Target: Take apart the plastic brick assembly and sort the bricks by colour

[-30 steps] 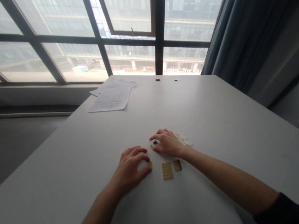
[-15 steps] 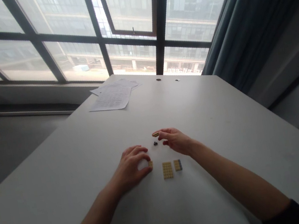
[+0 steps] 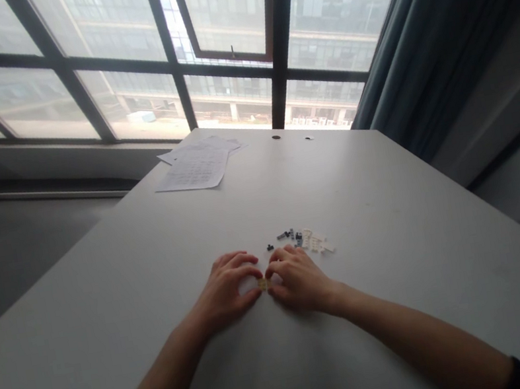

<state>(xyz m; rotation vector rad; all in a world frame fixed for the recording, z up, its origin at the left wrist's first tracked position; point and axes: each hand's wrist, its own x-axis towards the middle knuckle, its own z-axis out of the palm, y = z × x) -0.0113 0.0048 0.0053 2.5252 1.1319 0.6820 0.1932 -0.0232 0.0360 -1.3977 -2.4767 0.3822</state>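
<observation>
Between my two hands, small tan pieces (image 3: 264,283) lie side by side at the middle of the white table. My left hand (image 3: 230,285) pinches their left end between thumb and fingers. From the other side my right hand (image 3: 299,277) grips the right end with thumb and fingertips. A small black piece (image 3: 270,247) rests just beyond the fingers. Behind my right hand is a loose group of white pieces (image 3: 315,240) and grey and black pieces (image 3: 292,235). The larger tan plates seen earlier are hidden under or behind my right hand.
Written paper sheets (image 3: 197,166) lie at the far left of the white table (image 3: 339,187). Two small round holes sit near its far edge. Beyond stand large windows (image 3: 224,20), with a dark blue curtain (image 3: 411,27) on the right.
My right hand has come down and toward me, from above the black piece to the tan pieces at my left hand. It uncovers the white and grey pieces and now covers the tan plates.
</observation>
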